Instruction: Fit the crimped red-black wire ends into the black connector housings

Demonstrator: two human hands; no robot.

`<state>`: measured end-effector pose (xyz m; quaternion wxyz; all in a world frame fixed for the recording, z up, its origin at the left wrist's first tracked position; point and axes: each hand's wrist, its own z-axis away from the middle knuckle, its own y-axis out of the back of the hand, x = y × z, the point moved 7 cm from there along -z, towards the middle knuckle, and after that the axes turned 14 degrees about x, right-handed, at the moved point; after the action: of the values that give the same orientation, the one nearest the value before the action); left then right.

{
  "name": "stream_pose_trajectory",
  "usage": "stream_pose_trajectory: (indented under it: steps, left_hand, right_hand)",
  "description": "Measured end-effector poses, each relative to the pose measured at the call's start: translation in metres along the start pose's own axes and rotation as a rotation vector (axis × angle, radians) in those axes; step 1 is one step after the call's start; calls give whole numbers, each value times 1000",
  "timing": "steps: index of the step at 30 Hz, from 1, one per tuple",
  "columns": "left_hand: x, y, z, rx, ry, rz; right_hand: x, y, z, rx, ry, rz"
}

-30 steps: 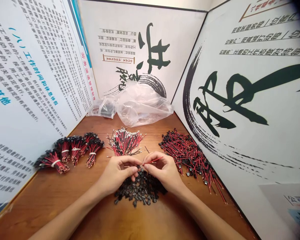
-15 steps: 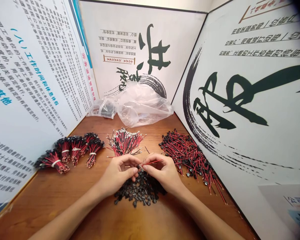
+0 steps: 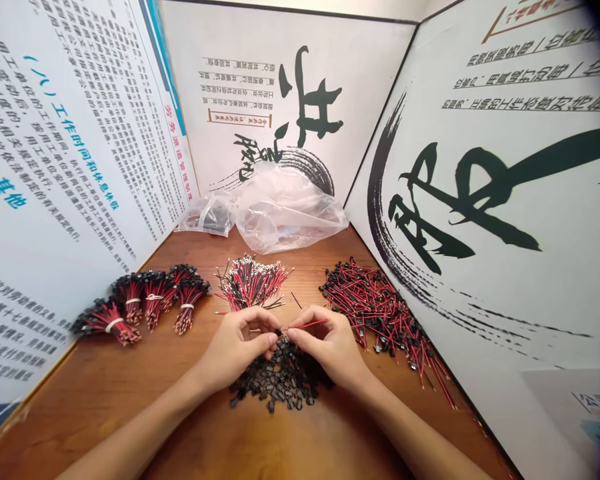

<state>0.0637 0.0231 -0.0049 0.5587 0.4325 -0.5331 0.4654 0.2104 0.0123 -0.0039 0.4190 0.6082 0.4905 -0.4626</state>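
Observation:
My left hand pinches a small black connector housing between thumb and forefinger. Opposite it, my right hand is closed on a red wire, its near end at the housing. Whether the wire tip is inside the housing is too small to tell. Beneath both hands lies a heap of black connector housings. Just beyond my fingers is a sheaf of loose red and black wires with pale metal tips.
Bundles of banded wires with black connectors stand at the left. A spread pile of red wires with connectors lies at the right. Clear plastic bags rest at the back. Printed panels wall in the wooden table.
Both hands stay nearly in place, with the fingertips slightly shifted around the housing and wire. The whole view has moved a little.

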Motion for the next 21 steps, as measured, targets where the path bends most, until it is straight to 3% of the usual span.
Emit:
stream_pose_trajectory:
  steps: [12, 21]
  left_hand:
    - [5, 0, 1, 26, -46, -61]
    - [11, 2, 7, 74, -245, -209]
  right_hand:
    - [4, -1, 2, -9, -19, -4]
    - [9, -8, 6, 0, -86, -76]
